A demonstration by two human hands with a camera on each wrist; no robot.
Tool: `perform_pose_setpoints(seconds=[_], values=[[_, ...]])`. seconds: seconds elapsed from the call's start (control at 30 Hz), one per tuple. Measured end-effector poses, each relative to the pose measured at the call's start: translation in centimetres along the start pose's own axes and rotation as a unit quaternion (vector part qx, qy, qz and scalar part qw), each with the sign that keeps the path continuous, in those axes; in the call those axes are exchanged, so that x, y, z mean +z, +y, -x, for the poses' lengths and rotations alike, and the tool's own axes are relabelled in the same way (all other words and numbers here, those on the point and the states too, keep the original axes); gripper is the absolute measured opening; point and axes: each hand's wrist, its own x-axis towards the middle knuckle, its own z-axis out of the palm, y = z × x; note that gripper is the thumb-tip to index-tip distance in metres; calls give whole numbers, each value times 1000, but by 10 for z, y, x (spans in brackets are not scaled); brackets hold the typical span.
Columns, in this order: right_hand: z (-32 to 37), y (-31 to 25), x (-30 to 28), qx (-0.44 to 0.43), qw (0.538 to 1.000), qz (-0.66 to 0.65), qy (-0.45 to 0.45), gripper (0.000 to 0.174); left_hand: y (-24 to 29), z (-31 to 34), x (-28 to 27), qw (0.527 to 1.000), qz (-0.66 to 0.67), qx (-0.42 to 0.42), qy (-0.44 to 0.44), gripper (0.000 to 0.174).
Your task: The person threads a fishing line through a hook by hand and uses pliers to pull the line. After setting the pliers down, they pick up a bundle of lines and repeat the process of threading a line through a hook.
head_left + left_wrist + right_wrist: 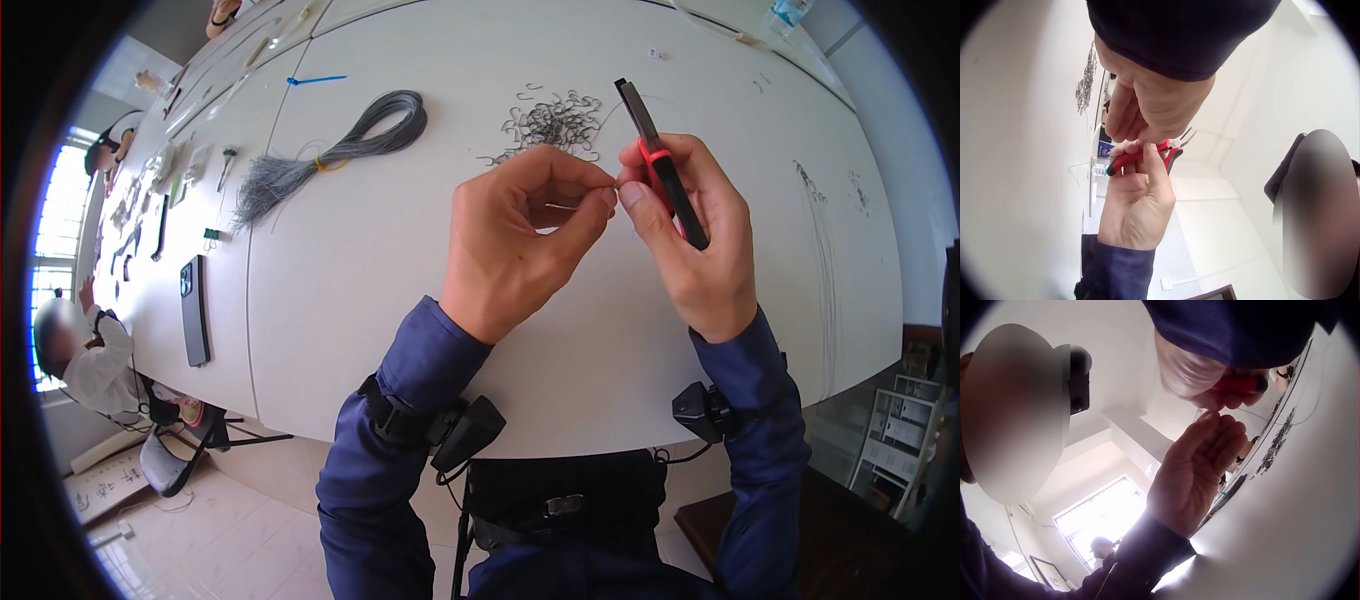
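My right hand (705, 245) holds a pair of pliers (688, 215) with red and black handles in its palm, the dark nose pointing away from me. Thumb and forefinger of my left hand (510, 240) pinch together right at the right hand's fingertips. A thin grey wire (1080, 165) sticks out from where the two hands meet; the pinched part is hidden by the fingertips. Just beyond the hands on the white table (370, 270) lies a pile of small bent wire hooks (560, 122).
A looped bundle of grey wire (395, 125), tied with a yellow band, lies to the left. Farther left are a phone (194, 310), a binder clip (211, 235) and a blue cable tie (317, 79). Long loose wires (826, 270) lie at the right. Another person (95, 350) sits at left.
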Motion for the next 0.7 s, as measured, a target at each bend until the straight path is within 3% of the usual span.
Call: perform_pose_setpoints(seconds=[0.7], values=[[1,2,-3,63,996,-62,9,18,9,1,2,999,10,-46,-5,13]])
